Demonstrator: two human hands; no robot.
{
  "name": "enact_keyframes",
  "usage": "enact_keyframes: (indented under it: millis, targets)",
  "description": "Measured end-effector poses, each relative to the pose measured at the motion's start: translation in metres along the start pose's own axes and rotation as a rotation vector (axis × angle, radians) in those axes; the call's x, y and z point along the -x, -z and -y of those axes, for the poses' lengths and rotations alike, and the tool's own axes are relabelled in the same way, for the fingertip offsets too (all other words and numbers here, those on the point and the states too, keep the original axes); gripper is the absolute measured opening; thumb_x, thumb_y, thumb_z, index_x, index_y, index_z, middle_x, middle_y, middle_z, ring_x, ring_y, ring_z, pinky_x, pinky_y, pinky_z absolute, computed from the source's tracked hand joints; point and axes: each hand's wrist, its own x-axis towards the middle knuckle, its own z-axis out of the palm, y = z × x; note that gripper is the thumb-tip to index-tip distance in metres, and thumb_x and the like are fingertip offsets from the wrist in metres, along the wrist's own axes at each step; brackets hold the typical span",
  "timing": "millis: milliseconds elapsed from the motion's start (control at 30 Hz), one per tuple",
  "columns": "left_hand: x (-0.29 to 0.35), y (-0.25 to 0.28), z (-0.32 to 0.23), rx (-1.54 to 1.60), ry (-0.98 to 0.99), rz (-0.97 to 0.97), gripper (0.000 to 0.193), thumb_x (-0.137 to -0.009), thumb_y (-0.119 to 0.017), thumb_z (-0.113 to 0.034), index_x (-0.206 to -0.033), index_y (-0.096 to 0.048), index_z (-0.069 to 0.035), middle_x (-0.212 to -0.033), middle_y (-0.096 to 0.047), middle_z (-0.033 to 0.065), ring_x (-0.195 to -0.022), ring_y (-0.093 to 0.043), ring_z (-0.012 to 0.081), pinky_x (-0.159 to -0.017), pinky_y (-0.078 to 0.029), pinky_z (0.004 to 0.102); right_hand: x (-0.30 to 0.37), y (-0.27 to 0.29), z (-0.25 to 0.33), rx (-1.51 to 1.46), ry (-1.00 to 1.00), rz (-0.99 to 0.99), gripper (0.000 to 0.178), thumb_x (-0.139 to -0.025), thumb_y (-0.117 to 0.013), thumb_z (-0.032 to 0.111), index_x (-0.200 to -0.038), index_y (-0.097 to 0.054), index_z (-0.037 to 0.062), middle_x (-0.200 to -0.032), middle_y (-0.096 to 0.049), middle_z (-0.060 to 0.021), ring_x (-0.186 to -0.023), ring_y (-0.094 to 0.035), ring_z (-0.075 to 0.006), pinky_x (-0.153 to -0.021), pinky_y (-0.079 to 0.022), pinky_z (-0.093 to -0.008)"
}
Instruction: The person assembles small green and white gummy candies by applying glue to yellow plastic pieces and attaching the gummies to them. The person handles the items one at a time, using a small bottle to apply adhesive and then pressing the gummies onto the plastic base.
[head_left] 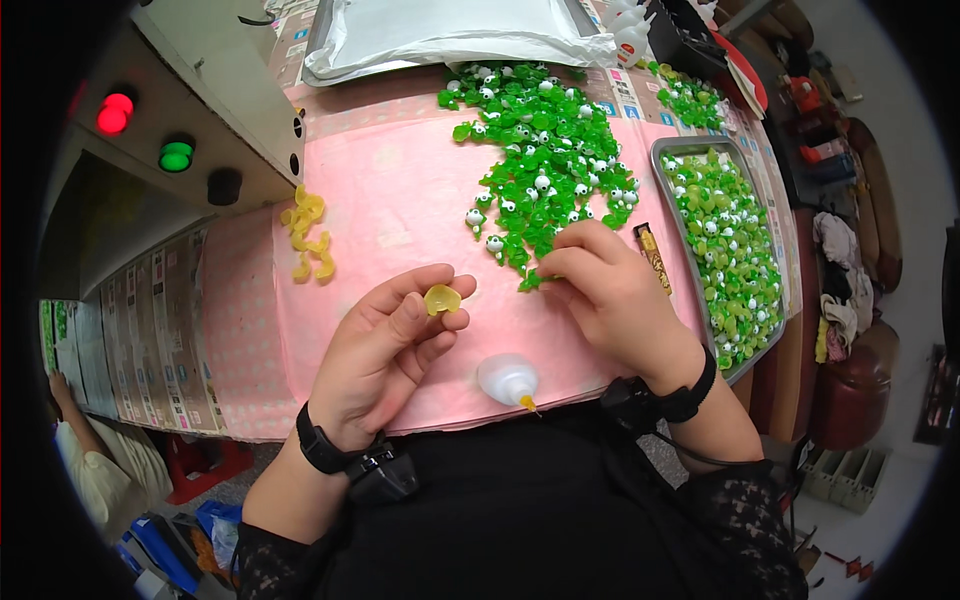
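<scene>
My left hand pinches a small yellow cup-shaped plastic piece between thumb and fingers, its hollow side facing up. At the near edge of a green pile, my right hand has its fingertips closed on a small green plastic piece. The pile consists of many translucent green pieces, several with white round heads with black dots. Between my hands and close to me lies a white squeeze bottle with a yellow tip, on its side.
Several yellow pieces lie at the left. A metal tray of mixed green-yellow pieces stands right, beside a dark narrow packet. A paper-lined tray lies at the back. Left stands a machine housing with lights.
</scene>
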Motion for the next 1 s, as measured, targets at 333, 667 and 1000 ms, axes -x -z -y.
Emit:
enact_keyframes:
  millis: [333,667,1000]
  targets:
    - [-0.012,-0.017,0.005,-0.132,0.007,0.005,0.032,-0.098,-0.058,-0.012,-0.128,-0.056,-0.005,-0.126,-0.061,0.0115,-0.106,-0.064,0.0147,-0.089,-0.053,0.0247,0.006,-0.005,0.022,-0.869,-0.346,-0.231,0.012,-0.084,-0.067,-0.004,-0.094,-0.065,0.0001,-0.1,-0.065,-0.0104,-0.081,-0.065,-0.0135,-0.066,-0.053,-0.0233]
    - [-0.015,-0.019,0.013,-0.186,-0.07,-0.025,0.036,-0.095,-0.062,-0.008,-0.129,-0.056,-0.001,-0.122,-0.063,0.0102,-0.105,-0.063,0.0149,-0.089,-0.054,0.0267,-0.018,-0.014,0.03,-0.485,0.145,-0.307,0.017,-0.071,-0.079,0.0,-0.082,-0.066,0.0043,-0.089,-0.068,-0.0082,-0.077,-0.061,-0.0219,-0.065,-0.048,-0.0315]
    - [-0.013,-0.025,0.017,-0.271,-0.211,-0.093,0.035,-0.095,-0.061,-0.007,-0.129,-0.057,0.001,-0.117,-0.065,0.0105,-0.102,-0.065,0.0165,-0.091,-0.055,0.0298,-0.016,-0.031,0.03,-0.306,0.227,-0.386,0.017,-0.071,-0.079,0.003,-0.081,-0.066,0.0053,-0.091,-0.07,-0.0083,-0.068,-0.059,-0.0219,-0.063,-0.045,-0.0321]
